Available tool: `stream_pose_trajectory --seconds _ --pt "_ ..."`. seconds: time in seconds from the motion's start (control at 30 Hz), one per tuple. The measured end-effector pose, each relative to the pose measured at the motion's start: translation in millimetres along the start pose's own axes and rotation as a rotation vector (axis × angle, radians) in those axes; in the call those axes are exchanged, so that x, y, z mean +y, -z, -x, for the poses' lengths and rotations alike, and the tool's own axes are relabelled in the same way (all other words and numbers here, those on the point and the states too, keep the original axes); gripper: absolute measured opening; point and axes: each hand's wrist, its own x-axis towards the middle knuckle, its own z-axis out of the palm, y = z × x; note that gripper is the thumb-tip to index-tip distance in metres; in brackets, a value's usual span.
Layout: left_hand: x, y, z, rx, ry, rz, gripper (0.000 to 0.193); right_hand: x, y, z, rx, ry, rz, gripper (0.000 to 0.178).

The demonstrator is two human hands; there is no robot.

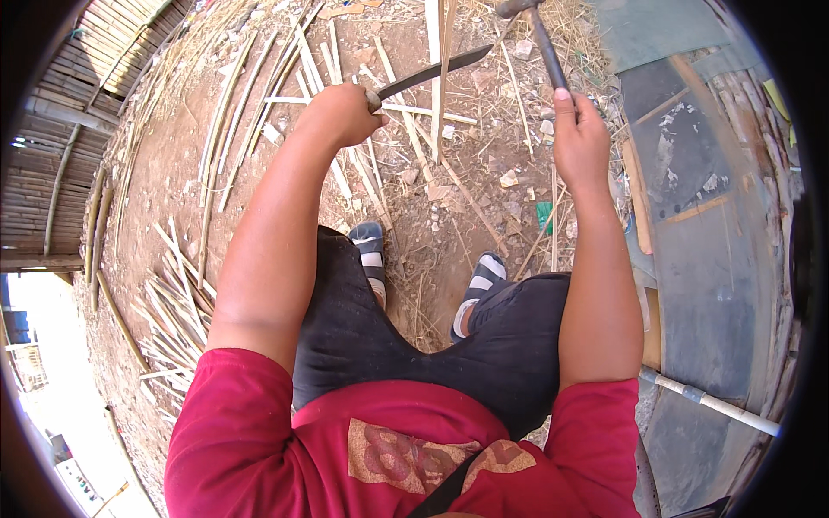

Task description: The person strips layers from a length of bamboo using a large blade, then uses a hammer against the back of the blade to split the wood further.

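Just ahead of the sandals, there's an upright pale strip with neither hand on it, so imo it could tip, and a hard knock off-centre could send the knife skidding. Both arms reach well forward: left hand fisted round the knife grip, blade angled up and crossing the strip (can't tell how deep it bites), right hand closed on the hammer, head raised near the blade's tip.
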Motion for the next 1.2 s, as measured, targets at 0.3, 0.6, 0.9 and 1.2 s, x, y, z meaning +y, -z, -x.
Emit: stream_pose_trajectory --seconds 0.3,0.6,0.9,1.2 --pt "6.5 2.1 7.2 0.042 0.032 0.033 0.041 21.4 -29.6 10.0 -0.203 -0.093 0.119 0.043" --pt "16.0 9.8 11.8 -0.004 0.045 0.049 0.036 -1.2 -13.1 10.1 0.029 0.058 -0.079 0.043" --pt "7.5 3.9 11.1 0.000 0.011 0.056 0.041 -5.6 -1.2 5.0 -0.002 0.003 -0.193 0.042" --pt "-4.4 -14.5 -0.4 0.058 -0.011 0.047 0.035 26.9 -31.4 0.7 -0.221 -0.066 0.023 0.043"
